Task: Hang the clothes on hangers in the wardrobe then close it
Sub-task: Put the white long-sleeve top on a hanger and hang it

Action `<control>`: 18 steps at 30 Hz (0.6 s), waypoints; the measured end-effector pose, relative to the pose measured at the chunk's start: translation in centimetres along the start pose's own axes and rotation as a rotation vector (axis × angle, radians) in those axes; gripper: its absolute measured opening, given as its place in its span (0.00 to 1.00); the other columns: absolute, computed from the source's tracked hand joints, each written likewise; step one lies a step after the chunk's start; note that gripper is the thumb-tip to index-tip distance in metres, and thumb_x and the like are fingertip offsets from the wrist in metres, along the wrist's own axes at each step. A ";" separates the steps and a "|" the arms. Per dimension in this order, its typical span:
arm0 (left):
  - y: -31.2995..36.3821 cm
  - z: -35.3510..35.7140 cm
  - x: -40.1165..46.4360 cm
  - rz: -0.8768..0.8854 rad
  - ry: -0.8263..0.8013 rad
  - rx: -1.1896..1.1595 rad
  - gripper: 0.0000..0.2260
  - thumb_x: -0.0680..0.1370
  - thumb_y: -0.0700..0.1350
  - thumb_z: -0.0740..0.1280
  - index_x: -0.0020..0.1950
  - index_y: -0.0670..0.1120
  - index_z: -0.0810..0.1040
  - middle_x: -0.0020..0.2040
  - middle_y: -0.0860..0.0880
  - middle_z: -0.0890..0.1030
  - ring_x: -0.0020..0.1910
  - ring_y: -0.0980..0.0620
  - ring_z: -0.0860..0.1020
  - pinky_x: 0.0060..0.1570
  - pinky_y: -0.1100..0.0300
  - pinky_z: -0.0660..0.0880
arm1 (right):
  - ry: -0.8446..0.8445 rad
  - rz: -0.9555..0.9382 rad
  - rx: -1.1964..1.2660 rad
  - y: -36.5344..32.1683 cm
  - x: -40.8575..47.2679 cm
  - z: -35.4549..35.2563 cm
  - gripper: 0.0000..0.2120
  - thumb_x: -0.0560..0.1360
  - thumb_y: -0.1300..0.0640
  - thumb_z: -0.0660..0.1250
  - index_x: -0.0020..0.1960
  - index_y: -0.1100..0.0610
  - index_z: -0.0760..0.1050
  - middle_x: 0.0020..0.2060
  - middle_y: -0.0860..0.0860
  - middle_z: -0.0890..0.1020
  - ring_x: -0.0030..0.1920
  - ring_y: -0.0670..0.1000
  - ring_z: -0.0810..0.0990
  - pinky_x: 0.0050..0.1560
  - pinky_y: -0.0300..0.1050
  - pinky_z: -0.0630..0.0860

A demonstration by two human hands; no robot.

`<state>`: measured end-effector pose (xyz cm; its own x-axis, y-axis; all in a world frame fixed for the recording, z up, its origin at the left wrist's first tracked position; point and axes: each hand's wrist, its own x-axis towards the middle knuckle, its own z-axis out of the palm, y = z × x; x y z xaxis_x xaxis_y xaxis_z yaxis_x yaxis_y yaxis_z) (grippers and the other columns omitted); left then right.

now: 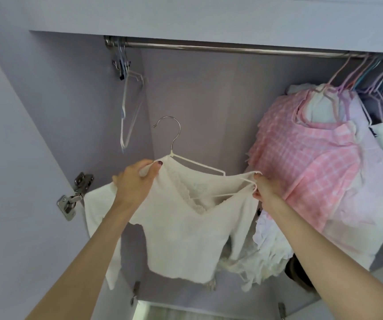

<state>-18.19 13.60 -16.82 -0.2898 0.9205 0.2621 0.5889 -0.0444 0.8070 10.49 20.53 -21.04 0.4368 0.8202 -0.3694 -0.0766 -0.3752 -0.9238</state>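
Cream lace-necked knit top (181,229) sits half-on its thin white hanger (199,167) well below the steel rail (232,47), left hand (135,183) pinching one shoulder, right hand (265,188) pinching the other, so that shoulder could slide off when lifted.

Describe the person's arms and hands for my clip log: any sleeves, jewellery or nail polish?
Both forearms are bare, with no sleeves, watch or bracelet in view. The left hand has dark polish on its thumbnail. No rings show on it or on the right hand.
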 end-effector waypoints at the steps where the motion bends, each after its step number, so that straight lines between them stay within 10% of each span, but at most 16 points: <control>1: -0.1 0.2 0.0 0.002 0.019 0.010 0.13 0.71 0.62 0.59 0.40 0.55 0.76 0.39 0.50 0.80 0.48 0.44 0.77 0.63 0.48 0.65 | 0.037 -0.027 -0.024 0.3 -0.3 0.2 0.09 0.76 0.62 0.62 0.38 0.61 0.70 0.31 0.54 0.71 0.29 0.49 0.69 0.33 0.42 0.71; 5: -0.9 1.3 -0.2 0.029 0.131 0.199 0.12 0.79 0.55 0.60 0.46 0.50 0.79 0.38 0.48 0.79 0.48 0.42 0.76 0.49 0.57 0.55 | 0.000 0.034 0.131 0.9 -0.7 0.1 0.04 0.76 0.66 0.61 0.46 0.65 0.74 0.35 0.55 0.75 0.38 0.53 0.75 0.46 0.48 0.77; 12: -1.2 2.1 -0.7 0.014 0.199 0.285 0.13 0.79 0.52 0.60 0.53 0.48 0.80 0.46 0.45 0.81 0.52 0.42 0.74 0.48 0.54 0.55 | -0.167 0.250 0.244 1.6 0.2 -1.0 0.12 0.78 0.63 0.55 0.38 0.57 0.69 0.26 0.54 0.70 0.27 0.51 0.71 0.25 0.35 0.71; 16: -1.3 2.8 -1.2 0.033 0.171 0.317 0.13 0.79 0.53 0.60 0.52 0.48 0.81 0.47 0.46 0.81 0.51 0.43 0.73 0.44 0.57 0.50 | -0.165 0.174 0.028 1.4 0.1 -0.2 0.03 0.73 0.60 0.63 0.44 0.59 0.74 0.36 0.53 0.76 0.35 0.52 0.76 0.39 0.44 0.74; 18: -1.2 3.3 -1.5 0.030 0.169 0.355 0.13 0.79 0.54 0.60 0.53 0.50 0.81 0.48 0.46 0.81 0.51 0.44 0.72 0.43 0.58 0.49 | -0.106 0.164 -0.020 2.3 1.4 0.1 0.24 0.61 0.52 0.71 0.54 0.60 0.75 0.44 0.55 0.80 0.43 0.56 0.80 0.48 0.51 0.79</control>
<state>-15.94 13.56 -19.91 -0.3710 0.8425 0.3905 0.8150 0.0939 0.5718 10.82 20.80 -23.72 0.3235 0.7879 -0.5241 -0.1203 -0.5151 -0.8486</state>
